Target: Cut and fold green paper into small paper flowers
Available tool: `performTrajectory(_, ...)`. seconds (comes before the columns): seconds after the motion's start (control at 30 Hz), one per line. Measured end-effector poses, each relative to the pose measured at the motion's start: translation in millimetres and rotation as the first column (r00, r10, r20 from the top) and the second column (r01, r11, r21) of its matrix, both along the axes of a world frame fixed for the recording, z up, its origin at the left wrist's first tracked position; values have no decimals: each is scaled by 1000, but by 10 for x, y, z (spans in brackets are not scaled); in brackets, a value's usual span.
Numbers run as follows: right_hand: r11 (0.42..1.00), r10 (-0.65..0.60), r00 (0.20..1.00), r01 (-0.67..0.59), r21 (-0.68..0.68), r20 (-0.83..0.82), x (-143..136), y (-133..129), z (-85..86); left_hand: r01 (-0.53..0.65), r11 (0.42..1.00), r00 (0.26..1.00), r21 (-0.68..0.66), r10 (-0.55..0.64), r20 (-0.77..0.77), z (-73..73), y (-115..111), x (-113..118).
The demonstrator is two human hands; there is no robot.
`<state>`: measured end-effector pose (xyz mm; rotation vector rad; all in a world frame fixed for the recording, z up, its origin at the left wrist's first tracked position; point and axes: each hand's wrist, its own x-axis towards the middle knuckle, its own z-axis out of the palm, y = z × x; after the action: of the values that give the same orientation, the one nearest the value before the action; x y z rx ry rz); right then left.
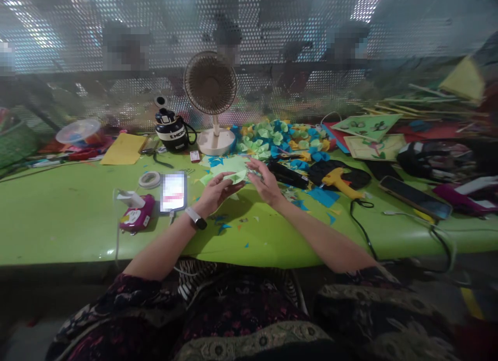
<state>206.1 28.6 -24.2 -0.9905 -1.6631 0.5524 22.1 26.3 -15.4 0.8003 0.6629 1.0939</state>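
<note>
Working at a green table [78, 195], with the heap of folded paper [278, 138] banked just right of the fan [210, 83], probably to free the nearer side, and with the fan standing upright. On the near side of the fan, pinching the light green paper [235, 177] in the fingers of the left hand [216, 193], likely to steady its folds, with the right hand [268, 187] loosely bent close beside it; cannot tell whether gripping or only touching.

The counter [78, 205] carries two phones [415, 197], one fan [210, 83], one dark flask [172, 135], one tape roll [150, 180], one yellow glue gun [340, 183] and one plain yellow sheet [122, 149]. The heaped paper shapes [277, 138] overlap too much to count.
</note>
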Motion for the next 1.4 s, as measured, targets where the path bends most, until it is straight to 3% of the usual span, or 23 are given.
performTrajectory(0.3,1000,8,998,-7,-10,58,11,-17,37,14,1000,999,27,-13,-40,22,-30,-3)
performTrajectory(0.53,993,12,962,-44,110,273,5,6,-5,24,990,988,139,-3,-153,-41,-15,-1)
performTrajectory(0.7,990,28,923,-79,118,383,11,20,-33,-10,982,977,189,50,-210,-48,0,-1)
performTrajectory(0.87,997,75,967,-72,-20,244,65,45,40,21,973,969,229,36,-245,38,-15,-63)
performTrajectory(1.07,953,193,981,-185,-241,11,62,97,53,31,979,985,201,4,-175,64,-2,-105)
performTrajectory(1.4,940,232,973,-229,-251,-20,53,108,21,23,985,987,170,4,-160,73,-19,-79)
